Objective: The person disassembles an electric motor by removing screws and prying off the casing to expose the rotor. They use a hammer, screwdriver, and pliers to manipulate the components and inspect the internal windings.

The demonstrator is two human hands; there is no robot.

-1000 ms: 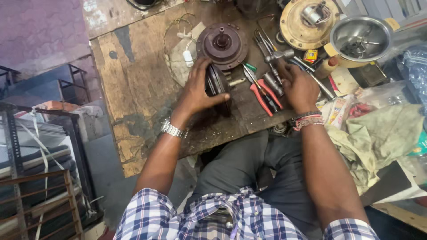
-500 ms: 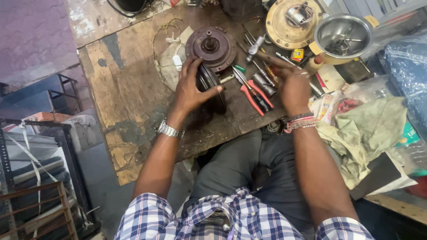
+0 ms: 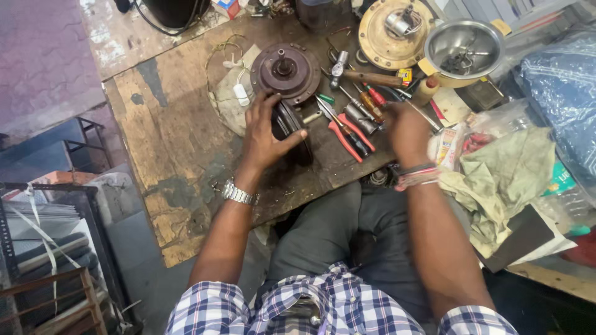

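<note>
Both hands were on the worn wooden surface [image 3: 167, 142]. My left hand [image 3: 264, 139] was closed around a dark round motor part [image 3: 292, 127] standing on edge, just below a rust-brown motor housing [image 3: 285, 69] that lay flat with its shaft up. My right hand [image 3: 406, 130] rested over the spread of tools, beside the red-handled pliers [image 3: 347, 133] and screwdrivers [image 3: 366, 102]; I could not tell whether it gripped anything. To my judgement, the part needed a firm steadying grip so it would not roll while a tool was chosen. A hammer [image 3: 366, 75] lay near the steel bowl [image 3: 462, 49].
</note>
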